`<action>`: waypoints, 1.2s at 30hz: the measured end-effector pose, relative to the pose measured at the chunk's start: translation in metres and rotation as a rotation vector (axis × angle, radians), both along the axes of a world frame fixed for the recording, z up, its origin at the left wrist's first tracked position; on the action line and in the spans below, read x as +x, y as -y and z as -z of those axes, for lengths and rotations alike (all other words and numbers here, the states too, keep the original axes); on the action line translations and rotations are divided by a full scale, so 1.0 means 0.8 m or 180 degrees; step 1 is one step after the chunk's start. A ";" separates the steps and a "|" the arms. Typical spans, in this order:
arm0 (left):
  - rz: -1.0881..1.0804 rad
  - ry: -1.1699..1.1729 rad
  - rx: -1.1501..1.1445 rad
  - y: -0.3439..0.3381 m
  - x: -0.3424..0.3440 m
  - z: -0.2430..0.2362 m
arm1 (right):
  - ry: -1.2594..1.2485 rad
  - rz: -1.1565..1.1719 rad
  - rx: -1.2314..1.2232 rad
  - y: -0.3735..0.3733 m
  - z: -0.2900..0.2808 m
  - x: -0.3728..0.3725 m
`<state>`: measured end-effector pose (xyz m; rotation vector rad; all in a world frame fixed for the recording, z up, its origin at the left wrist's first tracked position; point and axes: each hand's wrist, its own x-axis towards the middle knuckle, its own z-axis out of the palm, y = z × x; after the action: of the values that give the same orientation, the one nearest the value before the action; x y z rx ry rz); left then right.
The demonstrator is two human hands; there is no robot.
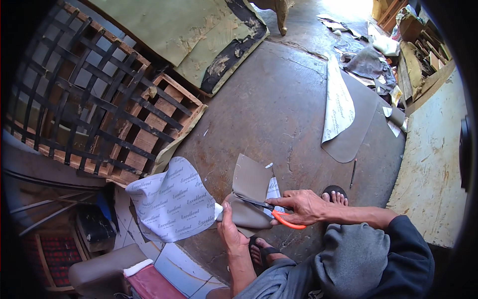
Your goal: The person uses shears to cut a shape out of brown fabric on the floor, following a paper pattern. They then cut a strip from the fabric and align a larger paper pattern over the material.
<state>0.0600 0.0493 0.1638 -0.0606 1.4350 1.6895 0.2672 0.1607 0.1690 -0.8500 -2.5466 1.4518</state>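
My right hand (303, 204) is closed around a pair of scissors (290, 223) with orange handles. Their dark blades point left and lie against a taupe sheet of vinyl upholstery material (253, 175). The lower edge of that sheet is gripped by my left hand (233, 230), its thumb up and close to the blade tips. A white printed backing (172, 202) shows where the sheet turns over and spreads to the left. Whether the blades are parted cannot be made out. My fingers and the folds cover part of the material.
At the left leans a wooden frame (137, 149) with black woven straps, below a large pale green padded panel (199, 40). More taupe vinyl (353, 114) lies on the floor at right, near a pencil-like stick (353, 173). A worn board (430, 169) stands at far right.
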 end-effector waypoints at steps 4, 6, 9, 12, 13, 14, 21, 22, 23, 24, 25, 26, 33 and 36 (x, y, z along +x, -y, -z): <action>0.0032 0.0039 0.0253 0.003 -0.004 0.002 | -0.0007 -0.0030 -0.0104 0.000 0.002 -0.005; 0.0026 0.0054 0.0244 0.003 -0.004 0.005 | 0.0043 -0.0044 -0.0174 -0.002 -0.001 -0.005; -0.0096 -0.0008 0.0046 0.002 -0.001 0.011 | -0.0059 -0.0003 -0.0228 -0.001 0.001 -0.005; 0.0029 -0.0632 -0.0008 -0.003 0.006 0.005 | -0.0098 0.0045 -0.0266 0.002 0.005 -0.006; 0.0132 -0.1031 -0.0165 -0.002 0.006 0.007 | -0.0104 0.0043 -0.0265 0.003 0.005 -0.007; 0.0234 -0.1430 -0.0324 -0.002 0.006 0.009 | -0.0088 0.0053 -0.0371 0.003 0.004 -0.009; 0.0122 -0.2020 -0.0321 -0.005 0.006 0.012 | -0.0129 0.0072 -0.1020 0.004 0.000 -0.015; 0.0183 -0.2165 -0.0363 -0.005 0.002 0.014 | -0.0131 0.0067 -0.1017 0.004 0.002 -0.015; 0.0244 -0.2308 -0.0404 -0.004 0.000 0.014 | -0.0177 0.0055 -0.1099 0.003 0.005 -0.014; 0.0241 -0.2308 -0.0401 -0.006 0.000 0.012 | -0.0221 0.0045 -0.1182 0.003 0.006 -0.013; 0.0264 -0.2617 -0.0320 -0.007 0.000 0.008 | -0.0225 0.0030 -0.1185 0.004 0.006 -0.015; 0.0289 -0.2925 -0.0238 -0.009 0.001 0.005 | -0.0239 0.0092 -0.1259 0.005 0.005 -0.015; 0.0086 -0.2719 -0.0630 -0.017 0.015 0.033 | 0.0119 0.0489 -0.1984 0.025 -0.008 -0.024; 0.0270 -0.3226 -0.0778 -0.019 0.019 0.033 | -0.0080 0.0608 -0.1976 0.033 0.001 -0.023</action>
<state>0.0749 0.0646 0.1373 0.8141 2.3181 1.5016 0.2491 0.1345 0.1684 -1.0899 -1.9272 2.1937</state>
